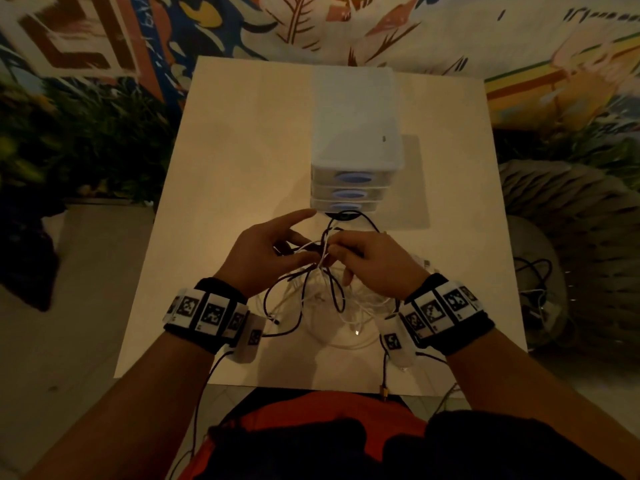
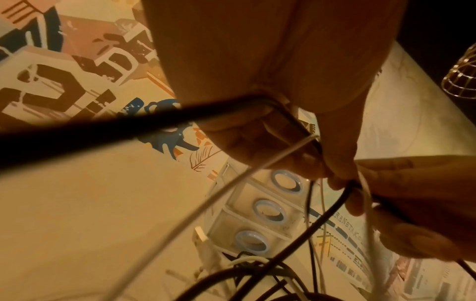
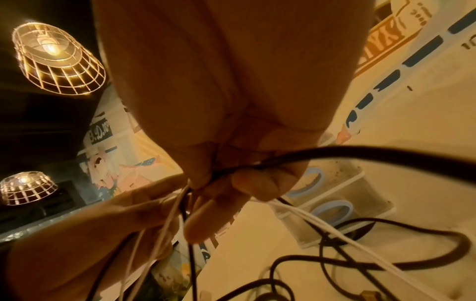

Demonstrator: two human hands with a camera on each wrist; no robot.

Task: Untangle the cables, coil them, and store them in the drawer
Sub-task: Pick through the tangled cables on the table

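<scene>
A tangle of black and white cables (image 1: 320,258) hangs between my two hands above the white table (image 1: 225,168). My left hand (image 1: 294,252) pinches strands of it, index finger stretched forward. In the left wrist view a black cable (image 2: 128,130) and a white cable (image 2: 206,203) run across the left hand's (image 2: 296,158) curled fingers. My right hand (image 1: 341,252) grips the bundle; its fingers (image 3: 244,187) curl round a black cable (image 3: 360,150). Loose loops (image 1: 332,306) lie on the table beneath. A white three-drawer unit (image 1: 356,133) with blue handles stands just behind, drawers closed.
One black cable end with a gold plug (image 1: 383,393) hangs over the table's front edge. A woven object (image 1: 571,220) with more cables sits on the floor at the right. Plants (image 1: 86,140) stand at the left, a painted wall behind. Wire cage lamps (image 3: 56,59) hang overhead.
</scene>
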